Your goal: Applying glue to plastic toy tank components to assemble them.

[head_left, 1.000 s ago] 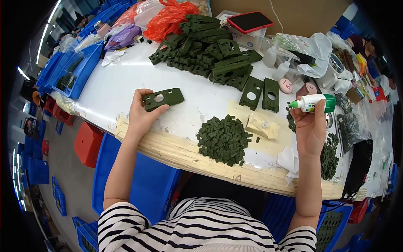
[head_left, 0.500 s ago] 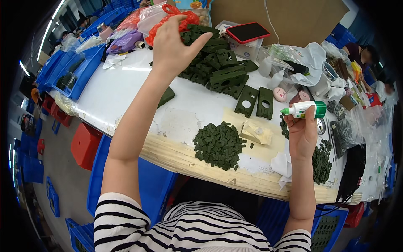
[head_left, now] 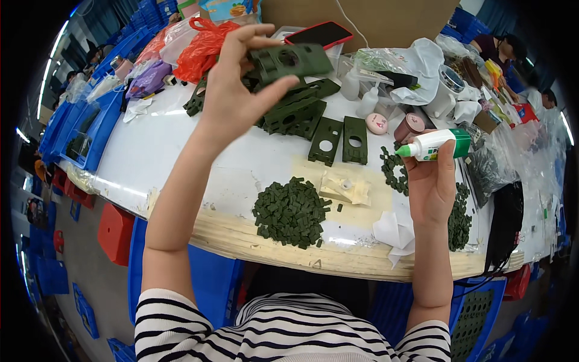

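My left hand point(head_left: 238, 90) is raised over the back of the table and holds a flat dark green plastic plate point(head_left: 289, 61) with round holes, just above a stack of similar green plates point(head_left: 298, 108). At the right, my right hand point(head_left: 431, 184) grips a white glue bottle with a green cap point(head_left: 433, 145), lying sideways, nozzle to the left. Between my arms a heap of small green plastic pieces point(head_left: 291, 211) lies on the white table point(head_left: 181, 157). Two green plates point(head_left: 339, 140) lie side by side behind it.
A yellowish glue-stained patch point(head_left: 347, 188) and crumpled tissue point(head_left: 395, 232) lie near the front edge. A second pile of green bits point(head_left: 459, 220) is at the right. A phone point(head_left: 318, 34), orange bag point(head_left: 202, 48), small bottles and clutter crowd the back. Blue crates point(head_left: 84, 136) stand left.
My left hand put down one green plate, reached to the stack at the back and lifted another plate off it. My right hand kept the glue bottle almost still.
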{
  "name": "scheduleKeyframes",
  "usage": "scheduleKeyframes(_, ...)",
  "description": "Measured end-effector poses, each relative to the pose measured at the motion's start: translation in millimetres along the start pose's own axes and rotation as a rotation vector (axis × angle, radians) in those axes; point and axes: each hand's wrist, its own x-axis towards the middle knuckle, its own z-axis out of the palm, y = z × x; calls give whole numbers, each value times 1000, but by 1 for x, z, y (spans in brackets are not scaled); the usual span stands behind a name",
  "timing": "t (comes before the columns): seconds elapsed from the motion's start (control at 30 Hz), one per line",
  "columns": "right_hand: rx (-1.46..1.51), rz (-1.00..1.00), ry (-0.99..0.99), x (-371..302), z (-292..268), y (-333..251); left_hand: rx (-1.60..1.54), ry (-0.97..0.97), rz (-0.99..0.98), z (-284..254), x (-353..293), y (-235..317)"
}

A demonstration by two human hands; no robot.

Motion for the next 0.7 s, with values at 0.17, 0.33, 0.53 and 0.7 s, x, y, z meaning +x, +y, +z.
scheduleKeyframes(0.17,33,-28,-133,-5,4,1,-439,-252,-110,25,-49,31)
scheduleKeyframes(0.33,-48,71,-248,-17,14,13,-606,-325,-159,37,-80,27)
scheduleKeyframes(0.53,-115,84,-261,-22,19,19,-273,-408,-183,31,-81,33)
scheduleKeyframes(0.7,-189,-25,-203,-22,22,18,-212,-333,-41,34,-81,34)
